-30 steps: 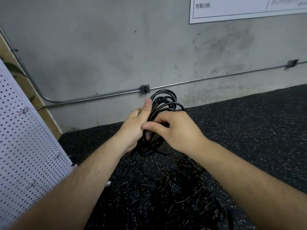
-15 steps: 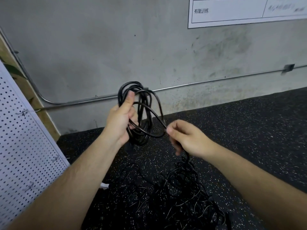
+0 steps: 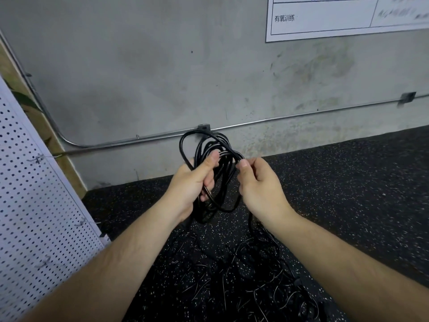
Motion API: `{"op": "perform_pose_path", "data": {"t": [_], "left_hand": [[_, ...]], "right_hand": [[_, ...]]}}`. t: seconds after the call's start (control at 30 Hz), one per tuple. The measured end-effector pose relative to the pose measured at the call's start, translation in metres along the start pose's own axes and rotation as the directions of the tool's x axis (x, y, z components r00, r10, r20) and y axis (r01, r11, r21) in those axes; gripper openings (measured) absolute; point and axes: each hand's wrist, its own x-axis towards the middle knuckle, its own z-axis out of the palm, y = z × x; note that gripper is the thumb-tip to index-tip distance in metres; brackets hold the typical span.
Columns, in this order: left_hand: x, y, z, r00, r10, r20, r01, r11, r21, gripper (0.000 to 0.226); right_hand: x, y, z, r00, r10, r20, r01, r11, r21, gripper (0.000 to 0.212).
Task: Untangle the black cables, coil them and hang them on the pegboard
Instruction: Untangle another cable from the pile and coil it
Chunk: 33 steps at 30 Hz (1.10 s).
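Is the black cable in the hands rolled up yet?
Partly rolled: the left hand holds several loops of the cable, but it trails down from the right hand to the tangle.

The cable coil (image 3: pixel 210 145) has a smooth, faintly glossy black sheath. The floor (image 3: pixel 348 182) is matt black rubber, grainy and flecked white. The wall (image 3: pixel 139 77) is rough, stained grey concrete, and it carries a dull metal conduit (image 3: pixel 278 119). The pegboard (image 3: pixel 34 205) is matt white and perforated.
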Motion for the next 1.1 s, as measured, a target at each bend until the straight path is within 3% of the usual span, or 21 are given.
{"op": "perform_pose_path", "data": {"t": [0.13, 0.23, 0.33, 0.43, 0.57, 0.67, 0.8, 0.9, 1.0, 1.1], "left_hand": [[0.0, 0.004, -0.002, 0.999, -0.01, -0.036, 0.007, 0.997, -0.075, 0.048], [0.002, 0.009, -0.008, 0.997, -0.017, -0.076, 0.004, 0.986, -0.167, 0.046], [0.004, 0.01, -0.009, 0.996, -0.037, -0.083, 0.019, 0.979, -0.201, 0.053], [0.002, 0.013, -0.004, 0.998, -0.008, -0.061, -0.008, 0.963, -0.268, 0.046], [0.003, 0.023, -0.003, 0.99, 0.055, -0.13, -0.093, 0.946, -0.311, 0.04], [0.007, 0.031, -0.014, 0.975, 0.085, -0.203, -0.151, 0.931, -0.333, 0.04], [0.01, 0.037, -0.03, 0.946, 0.114, -0.303, -0.223, 0.907, -0.357, 0.04], [0.012, 0.034, -0.036, 0.925, 0.134, -0.355, -0.249, 0.92, -0.301, 0.04], [0.016, 0.027, -0.039, 0.91, 0.171, -0.377, -0.269, 0.936, -0.225, 0.039], [0.019, 0.022, -0.041, 0.899, 0.225, -0.376, -0.285, 0.952, -0.113, 0.037]], "right_hand": [[0.008, -0.009, -0.007, 0.98, 0.05, -0.191, -0.027, 0.992, 0.12, 0.022], [0.011, -0.009, -0.013, 0.974, 0.088, -0.21, -0.055, 0.986, 0.158, 0.021], [0.004, -0.007, -0.007, 0.988, 0.091, -0.121, -0.077, 0.991, 0.112, 0.02], [-0.004, -0.01, -0.002, 0.994, 0.108, 0.024, -0.108, 0.994, -0.005, 0.023], [-0.014, 0.0, 0.0, 0.963, 0.153, 0.222, -0.14, 0.987, -0.074, 0.025], [-0.02, 0.026, -0.008, 0.902, 0.186, 0.39, -0.07, 0.954, -0.293, 0.031], [-0.033, 0.066, -0.023, 0.747, 0.408, 0.525, -0.09, 0.844, -0.529, 0.026], [-0.037, 0.08, -0.024, 0.738, 0.429, 0.522, 0.008, 0.767, -0.641, 0.019], [-0.038, 0.064, -0.015, 0.774, 0.328, 0.541, 0.15, 0.736, -0.66, 0.006], [-0.044, 0.035, -0.005, 0.765, 0.206, 0.61, 0.36, 0.649, -0.67, 0.006]]}}
